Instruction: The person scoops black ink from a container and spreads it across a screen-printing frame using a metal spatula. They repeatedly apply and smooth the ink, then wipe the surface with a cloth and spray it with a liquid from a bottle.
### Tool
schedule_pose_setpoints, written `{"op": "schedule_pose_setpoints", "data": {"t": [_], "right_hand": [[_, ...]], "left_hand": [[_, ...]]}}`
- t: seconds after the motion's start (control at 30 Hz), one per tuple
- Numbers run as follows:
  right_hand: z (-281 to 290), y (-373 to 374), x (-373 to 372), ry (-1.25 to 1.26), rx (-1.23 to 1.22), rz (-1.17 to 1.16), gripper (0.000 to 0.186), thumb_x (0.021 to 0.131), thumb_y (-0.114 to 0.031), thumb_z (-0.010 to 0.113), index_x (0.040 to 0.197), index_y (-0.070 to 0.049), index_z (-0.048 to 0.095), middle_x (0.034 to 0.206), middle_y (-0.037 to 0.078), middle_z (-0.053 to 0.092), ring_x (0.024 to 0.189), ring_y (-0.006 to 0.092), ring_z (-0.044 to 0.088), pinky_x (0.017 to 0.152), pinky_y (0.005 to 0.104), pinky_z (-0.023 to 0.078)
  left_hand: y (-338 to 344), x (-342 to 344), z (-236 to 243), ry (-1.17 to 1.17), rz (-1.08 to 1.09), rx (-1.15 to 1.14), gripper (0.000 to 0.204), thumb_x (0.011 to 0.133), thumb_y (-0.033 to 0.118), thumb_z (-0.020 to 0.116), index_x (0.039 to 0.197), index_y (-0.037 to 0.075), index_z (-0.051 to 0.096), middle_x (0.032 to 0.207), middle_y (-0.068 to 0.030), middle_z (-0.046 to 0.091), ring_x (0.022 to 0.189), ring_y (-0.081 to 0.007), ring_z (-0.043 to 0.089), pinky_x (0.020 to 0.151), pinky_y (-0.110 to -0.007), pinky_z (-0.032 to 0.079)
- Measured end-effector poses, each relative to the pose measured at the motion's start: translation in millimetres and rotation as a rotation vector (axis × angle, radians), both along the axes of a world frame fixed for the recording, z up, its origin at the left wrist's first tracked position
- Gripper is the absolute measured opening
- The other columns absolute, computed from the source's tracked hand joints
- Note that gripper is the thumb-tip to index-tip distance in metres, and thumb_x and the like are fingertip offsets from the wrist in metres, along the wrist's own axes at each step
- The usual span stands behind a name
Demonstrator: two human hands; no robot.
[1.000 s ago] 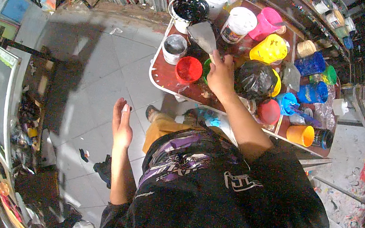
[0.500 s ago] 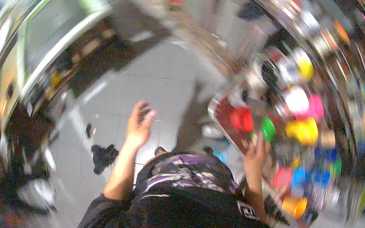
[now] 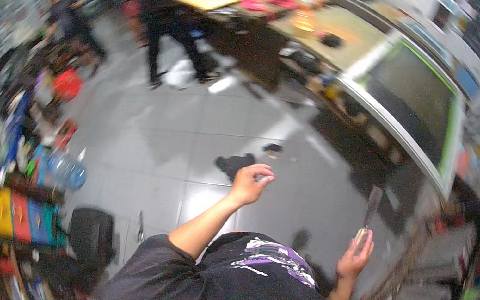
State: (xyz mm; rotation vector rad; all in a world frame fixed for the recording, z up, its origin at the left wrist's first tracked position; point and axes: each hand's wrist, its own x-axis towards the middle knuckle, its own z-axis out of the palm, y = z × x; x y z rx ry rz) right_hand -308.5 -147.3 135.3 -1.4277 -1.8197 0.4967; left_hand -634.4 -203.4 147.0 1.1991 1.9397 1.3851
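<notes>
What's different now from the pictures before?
The view swung left, so the green-edged screen went from picture left to upper right. The right hand moved away from the red-brown table. The left hand curled its fingers more. The scraper stayed in the right hand.

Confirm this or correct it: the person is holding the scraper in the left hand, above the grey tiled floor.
The hand is wrong: the head view shows the scraper in the person's right hand. The rest stands: it is held above the grey tiled floor.
</notes>
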Motion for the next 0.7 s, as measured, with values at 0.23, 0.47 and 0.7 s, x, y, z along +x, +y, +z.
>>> {"op": "schedule_pose_setpoints", "data": {"t": [0.23, 0.47, 0.7], "right_hand": [[25.4, 94.7, -76.8, 0.193, -0.098, 0.577, 0.047, 0.081, -0.002, 0.049, 0.127, 0.001, 0.036, 0.121, 0.017, 0.039, 0.112, 0.029, 0.044, 0.094, 0.0363, 0.034], [65.0, 154.9, -44.1, 0.316, -0.199, 0.752, 0.045, 0.08, 0.0, 0.051, 0.124, 0.002, 0.04, 0.116, 0.013, 0.045, 0.11, 0.0246, 0.046, 0.093, 0.0329, 0.036], [117.6, 205.6, 41.2, 0.488, -0.294, 0.669, 0.044, 0.08, 0.005, 0.051, 0.122, 0.009, 0.038, 0.116, 0.012, 0.045, 0.11, 0.0206, 0.045, 0.094, 0.03, 0.036]], "left_hand": [[-49.1, -4.5, -5.0, -0.072, 0.469, -0.014, 0.014, 0.073, 0.018, 0.067, 0.081, 0.006, 0.069, 0.096, -0.009, 0.064, 0.094, -0.018, 0.058, 0.079, -0.03, 0.042], [5.6, 72.4, 5.4, -0.154, 0.614, 0.03, 0.012, 0.073, 0.015, 0.068, 0.075, 0.003, 0.067, 0.083, -0.0079, 0.065, 0.079, -0.0147, 0.059, 0.071, -0.027, 0.045], [124.6, 114.0, 14.0, -0.343, 0.329, 0.183, 0.012, 0.082, 0.01, 0.057, 0.086, 0.0, 0.063, 0.072, -0.0041, 0.062, 0.061, -0.0082, 0.056, 0.052, -0.022, 0.044]]}}
